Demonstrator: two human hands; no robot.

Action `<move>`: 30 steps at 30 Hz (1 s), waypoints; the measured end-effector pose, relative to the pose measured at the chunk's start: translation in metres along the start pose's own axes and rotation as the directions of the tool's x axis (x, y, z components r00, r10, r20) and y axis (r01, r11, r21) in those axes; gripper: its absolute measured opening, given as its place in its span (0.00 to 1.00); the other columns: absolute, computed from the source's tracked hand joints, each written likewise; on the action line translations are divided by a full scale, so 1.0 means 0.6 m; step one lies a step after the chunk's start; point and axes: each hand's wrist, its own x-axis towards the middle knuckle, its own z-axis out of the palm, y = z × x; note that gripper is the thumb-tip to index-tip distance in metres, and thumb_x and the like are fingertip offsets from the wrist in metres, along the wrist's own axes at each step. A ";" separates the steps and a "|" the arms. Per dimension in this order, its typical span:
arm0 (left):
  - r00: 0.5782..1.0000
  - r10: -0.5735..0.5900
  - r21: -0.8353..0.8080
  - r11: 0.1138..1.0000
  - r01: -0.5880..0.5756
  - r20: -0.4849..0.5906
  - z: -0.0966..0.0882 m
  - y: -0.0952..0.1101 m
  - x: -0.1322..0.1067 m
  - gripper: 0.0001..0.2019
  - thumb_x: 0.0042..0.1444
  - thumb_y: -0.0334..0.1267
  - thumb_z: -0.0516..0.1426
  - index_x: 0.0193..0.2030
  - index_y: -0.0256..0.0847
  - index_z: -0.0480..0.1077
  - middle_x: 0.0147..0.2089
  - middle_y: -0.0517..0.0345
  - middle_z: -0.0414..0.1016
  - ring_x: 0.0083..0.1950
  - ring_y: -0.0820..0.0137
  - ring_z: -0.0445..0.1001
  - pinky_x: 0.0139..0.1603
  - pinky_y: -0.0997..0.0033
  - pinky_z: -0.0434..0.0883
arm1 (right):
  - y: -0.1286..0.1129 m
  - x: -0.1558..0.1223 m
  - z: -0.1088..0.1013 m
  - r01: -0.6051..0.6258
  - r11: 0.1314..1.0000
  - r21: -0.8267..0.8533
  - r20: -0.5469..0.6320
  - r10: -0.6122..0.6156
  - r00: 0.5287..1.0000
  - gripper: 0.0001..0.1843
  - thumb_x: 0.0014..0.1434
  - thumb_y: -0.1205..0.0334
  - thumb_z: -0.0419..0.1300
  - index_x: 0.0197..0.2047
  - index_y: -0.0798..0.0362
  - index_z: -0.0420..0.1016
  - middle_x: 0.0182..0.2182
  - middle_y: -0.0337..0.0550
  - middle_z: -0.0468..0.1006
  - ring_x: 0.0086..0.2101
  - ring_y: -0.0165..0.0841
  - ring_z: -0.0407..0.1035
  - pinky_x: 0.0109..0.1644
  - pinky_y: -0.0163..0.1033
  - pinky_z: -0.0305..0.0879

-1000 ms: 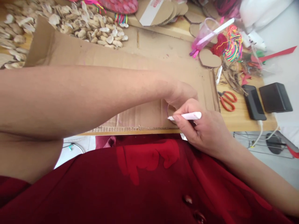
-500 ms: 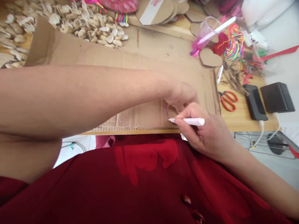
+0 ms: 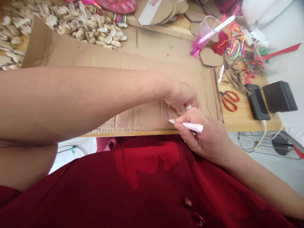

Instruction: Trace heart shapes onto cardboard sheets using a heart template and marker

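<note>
My right hand (image 3: 201, 129) is closed in a writing grip around a white marker pen (image 3: 193, 126). The pen's tip touches the large cardboard sheet (image 3: 147, 115) at the lower edge of a small curved cardboard cutout (image 3: 172, 111). A thin purple line shows along the cutout's left side. My left hand (image 3: 182, 95) reaches across from the left, its fingers bent down and pressing the cutout against the sheet. That hand covers most of the cutout, so its full shape is hidden. A bit of white shows between the two hands.
Peanut shells (image 3: 87, 28) lie heaped at the back left. Heart-shaped cardboard pieces (image 3: 163, 12) are stacked at the back. To the right are a pink cup (image 3: 206, 30), coloured cords (image 3: 235, 41), orange-handled pliers (image 3: 230, 99) and a black device (image 3: 257, 101) with a cable.
The pen tip has stayed by the cutout's lower left edge, and the pen tilts more downward to the right. The whole view has shifted slightly. Both hands keep their hold.
</note>
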 end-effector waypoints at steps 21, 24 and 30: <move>0.997 0.059 0.119 0.991 -0.053 -0.044 0.010 -0.008 0.010 0.27 0.53 0.24 0.67 0.59 0.50 0.80 0.37 0.67 0.71 0.35 0.76 0.64 0.41 0.77 0.58 | 0.021 -0.051 -0.008 0.020 0.999 0.043 -0.025 -0.019 1.000 0.04 0.73 0.62 0.57 0.42 0.49 0.66 0.30 0.34 0.76 0.26 0.27 0.71 0.28 0.35 0.59; 0.997 0.059 0.106 0.993 -0.054 -0.041 0.009 -0.011 0.015 0.26 0.51 0.27 0.69 0.56 0.52 0.82 0.35 0.67 0.72 0.34 0.75 0.66 0.39 0.76 0.59 | 0.027 -0.066 -0.014 -0.015 0.999 0.033 -0.022 0.015 1.000 0.05 0.72 0.61 0.57 0.42 0.48 0.65 0.29 0.34 0.76 0.26 0.27 0.72 0.28 0.35 0.60; 0.999 -0.018 0.129 0.991 0.024 -0.050 0.008 -0.003 0.015 0.26 0.48 0.31 0.67 0.54 0.58 0.82 0.33 0.67 0.73 0.34 0.72 0.68 0.42 0.74 0.61 | 0.024 -0.065 -0.010 -0.026 0.999 0.047 -0.031 0.028 0.999 0.06 0.72 0.62 0.56 0.40 0.48 0.66 0.30 0.34 0.77 0.26 0.28 0.72 0.27 0.36 0.60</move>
